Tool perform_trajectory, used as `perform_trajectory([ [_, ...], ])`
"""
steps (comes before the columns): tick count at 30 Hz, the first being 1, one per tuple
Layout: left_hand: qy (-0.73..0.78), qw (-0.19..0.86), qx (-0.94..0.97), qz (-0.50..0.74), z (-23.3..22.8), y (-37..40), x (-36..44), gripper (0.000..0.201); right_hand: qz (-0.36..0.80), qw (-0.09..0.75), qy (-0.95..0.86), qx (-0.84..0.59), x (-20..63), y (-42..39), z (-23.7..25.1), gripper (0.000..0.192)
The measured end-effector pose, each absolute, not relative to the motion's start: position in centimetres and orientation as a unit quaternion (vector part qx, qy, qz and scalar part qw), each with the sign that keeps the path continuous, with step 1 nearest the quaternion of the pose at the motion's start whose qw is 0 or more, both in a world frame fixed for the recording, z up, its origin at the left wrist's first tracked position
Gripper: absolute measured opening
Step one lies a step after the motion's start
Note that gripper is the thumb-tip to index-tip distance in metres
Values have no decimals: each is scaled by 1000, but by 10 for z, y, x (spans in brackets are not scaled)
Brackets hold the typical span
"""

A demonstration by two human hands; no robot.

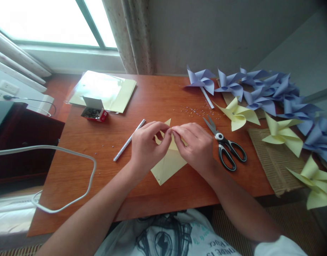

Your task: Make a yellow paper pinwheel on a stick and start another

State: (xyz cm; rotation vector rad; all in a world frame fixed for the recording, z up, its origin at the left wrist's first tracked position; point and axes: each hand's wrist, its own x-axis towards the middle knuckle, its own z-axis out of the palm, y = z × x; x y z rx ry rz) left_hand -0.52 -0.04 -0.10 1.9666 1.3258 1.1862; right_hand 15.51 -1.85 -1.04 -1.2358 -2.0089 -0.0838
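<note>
A pale yellow paper sheet [168, 165] lies on the wooden table [165, 96] in front of me, partly folded. My left hand [147, 145] and my right hand [196, 144] both rest on it, fingertips meeting at its upper middle and pinching folded corners together. The paper's upper part is hidden under my fingers. A thin white paper stick [129, 140] lies just left of my left hand. Black-handled scissors [224, 145] lie shut just right of my right hand.
A small red box of pins [94, 113] and a stack of yellow sheets in plastic [104, 90] sit at the back left. Finished purple pinwheels [259, 89] and yellow pinwheels [283, 137] crowd the right side over corrugated cardboard [275, 163]. A white cable [67, 177] loops at the left.
</note>
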Motion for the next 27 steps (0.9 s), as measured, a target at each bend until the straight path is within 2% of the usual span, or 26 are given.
perform_trajectory([
  [18,481,252,715,440,1,-1,-5,10,-39,411,-784,-463,155,-21,-10,13],
  [27,467,298,695,458,1,-1,-4,5,-35,440,-762,-475,158,-18,-5,13],
])
